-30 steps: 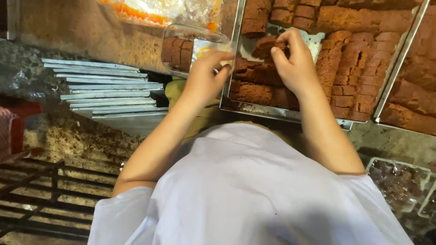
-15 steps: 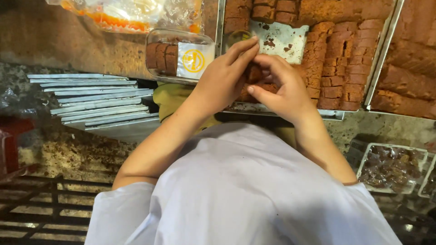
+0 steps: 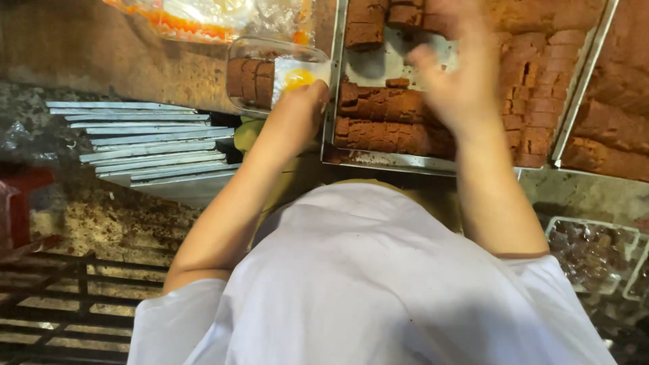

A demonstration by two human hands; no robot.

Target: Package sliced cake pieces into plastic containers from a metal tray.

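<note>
The left hand [image 3: 297, 111] sits in the upper middle of the frame, fingers curled against the near end of a clear plastic box [image 3: 274, 71] that already has a few brown cake slices [image 3: 249, 80] standing side by side in it; a white label with a round yellow mark shows on the box just above the knuckles. Whether the fingers actually clamp the box or only press against it cannot be told. The right hand [image 3: 454, 81] is blurred, fingers spread open, hovering over the metal baking tray [image 3: 378, 159] in the upper centre; it seems to hold nothing, though the blur leaves that unsure. In the tray, rows of brown sliced cake [image 3: 385, 122] lie along the near edge and the right side, with a bare patch of metal in the upper left part. A second tray of cake [image 3: 605, 101] lies at the right edge. A stack of flat metal sheets [image 3: 145, 142] rests on the worktop at the left, a crumpled plastic bag [image 3: 223, 17] lies along the top, and clear plastic containers [image 3: 595, 253] sit at the lower right
</note>
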